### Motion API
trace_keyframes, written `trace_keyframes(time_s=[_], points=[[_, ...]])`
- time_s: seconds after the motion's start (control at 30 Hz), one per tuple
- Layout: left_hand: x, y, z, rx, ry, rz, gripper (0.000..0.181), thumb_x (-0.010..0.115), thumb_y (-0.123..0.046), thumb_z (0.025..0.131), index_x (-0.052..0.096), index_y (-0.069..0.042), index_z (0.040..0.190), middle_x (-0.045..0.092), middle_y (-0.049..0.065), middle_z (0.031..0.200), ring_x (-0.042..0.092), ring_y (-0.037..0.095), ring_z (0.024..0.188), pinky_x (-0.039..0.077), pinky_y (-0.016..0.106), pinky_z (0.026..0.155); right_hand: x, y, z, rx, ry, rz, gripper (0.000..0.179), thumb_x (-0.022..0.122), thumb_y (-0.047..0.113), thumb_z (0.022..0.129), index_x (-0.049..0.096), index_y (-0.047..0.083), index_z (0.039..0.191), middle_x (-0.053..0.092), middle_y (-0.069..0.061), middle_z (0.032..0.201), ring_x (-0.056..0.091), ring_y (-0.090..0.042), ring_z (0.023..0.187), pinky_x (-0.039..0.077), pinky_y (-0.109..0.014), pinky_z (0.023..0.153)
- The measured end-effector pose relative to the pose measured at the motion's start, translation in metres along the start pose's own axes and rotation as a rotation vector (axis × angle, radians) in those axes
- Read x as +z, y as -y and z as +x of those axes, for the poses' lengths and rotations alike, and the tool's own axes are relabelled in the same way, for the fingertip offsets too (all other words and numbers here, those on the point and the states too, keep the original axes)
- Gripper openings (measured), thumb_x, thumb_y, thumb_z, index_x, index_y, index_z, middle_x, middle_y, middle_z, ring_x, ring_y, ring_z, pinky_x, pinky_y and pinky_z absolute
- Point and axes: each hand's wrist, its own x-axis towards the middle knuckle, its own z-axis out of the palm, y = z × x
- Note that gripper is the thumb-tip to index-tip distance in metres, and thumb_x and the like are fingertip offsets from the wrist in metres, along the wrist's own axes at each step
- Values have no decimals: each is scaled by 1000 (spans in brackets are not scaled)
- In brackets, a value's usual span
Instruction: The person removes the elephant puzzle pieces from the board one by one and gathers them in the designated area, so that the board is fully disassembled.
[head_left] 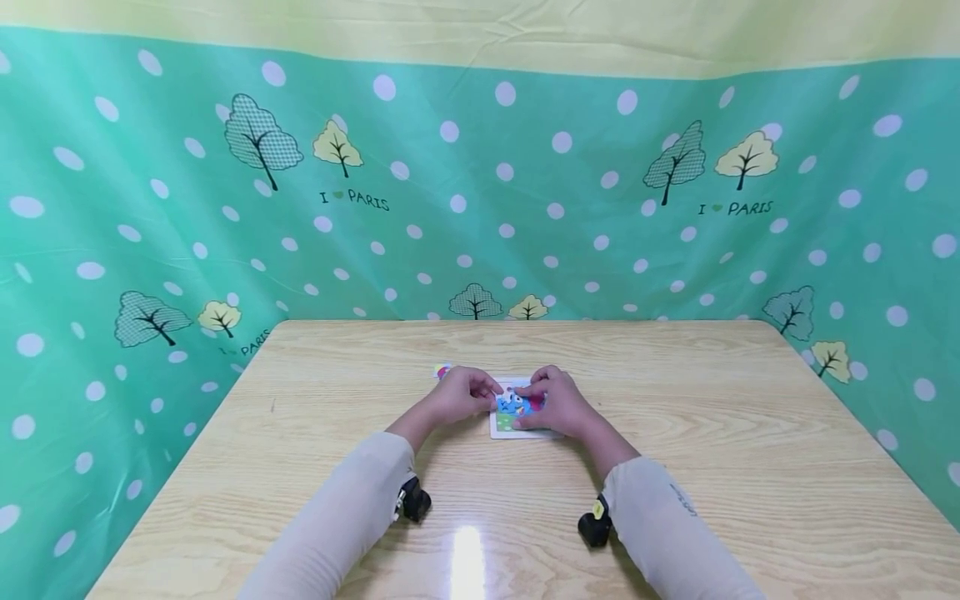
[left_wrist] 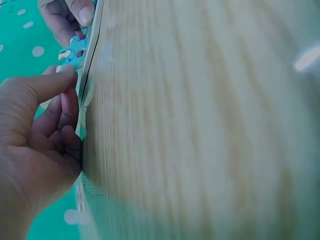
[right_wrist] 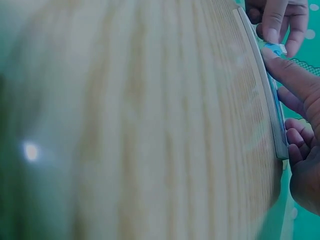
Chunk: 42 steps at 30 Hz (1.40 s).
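Note:
A small jigsaw puzzle (head_left: 504, 423) in a pale frame lies on the table, with a blue cartoon figure, red and green showing between the hands. My left hand (head_left: 463, 395) is at its left side, thumb and index finger pinching a blue puzzle piece (left_wrist: 76, 52) tilted above the frame. Across the right part of the puzzle reaches my right hand (head_left: 558, 404), its thumb and fingers spread and resting on the picture. In the right wrist view, the thumb of the right hand (right_wrist: 300, 95) lies over the frame edge (right_wrist: 260, 65) close to that piece. The right hand covers much of the picture.
A loose colourful piece (head_left: 442, 369) lies behind the left hand on the wooden table (head_left: 360, 367). A green dotted curtain (head_left: 480, 192) hangs behind the table and at both sides. Black wrist cameras (head_left: 415, 500) sit beneath the sleeves.

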Motion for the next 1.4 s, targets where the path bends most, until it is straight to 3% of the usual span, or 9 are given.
trace_keyframes(time_s=[0.27, 0.5, 0.73, 1.17, 1.4], points=[[0, -1, -1, -11, -7, -31, 14, 72, -4, 87, 74, -5, 101, 68, -1, 80, 59, 12, 72, 51, 25, 60, 0, -1, 1, -8, 0, -10, 58, 91, 34, 67, 71, 18, 120, 48, -6, 122, 42, -26, 112, 41, -41, 96], [-2, -3, -1, -54, -60, -60, 19, 72, -7, 88, 74, -8, 106, 68, -1, 83, 59, 11, 75, 49, 24, 60, 0, 1, -1, -10, 1, -10, 56, 90, 32, 68, 71, 16, 119, 48, -5, 120, 41, -25, 110, 42, -40, 94], [-5, -2, -5, -63, -57, -170, 20, 70, -6, 88, 73, -5, 108, 68, 3, 83, 62, 17, 70, 54, 29, 60, 0, 0, -1, -8, -6, -6, 55, 90, 31, 68, 72, 17, 118, 48, -4, 118, 41, -25, 108, 41, -39, 93], [-17, 5, -17, -122, -118, -292, 23, 69, -2, 88, 72, -4, 111, 68, 9, 92, 66, 22, 80, 58, 34, 72, 1, 0, -1, 22, -6, -3, 55, 91, 31, 68, 72, 19, 118, 48, -4, 119, 42, -25, 110, 42, -39, 95], [-26, 8, -24, -128, -171, -307, 24, 68, 0, 88, 72, -3, 111, 69, 9, 91, 66, 20, 83, 58, 35, 74, 1, 1, -1, 26, -14, -9, 54, 90, 30, 68, 72, 20, 118, 48, -3, 121, 41, -24, 111, 41, -38, 95]])
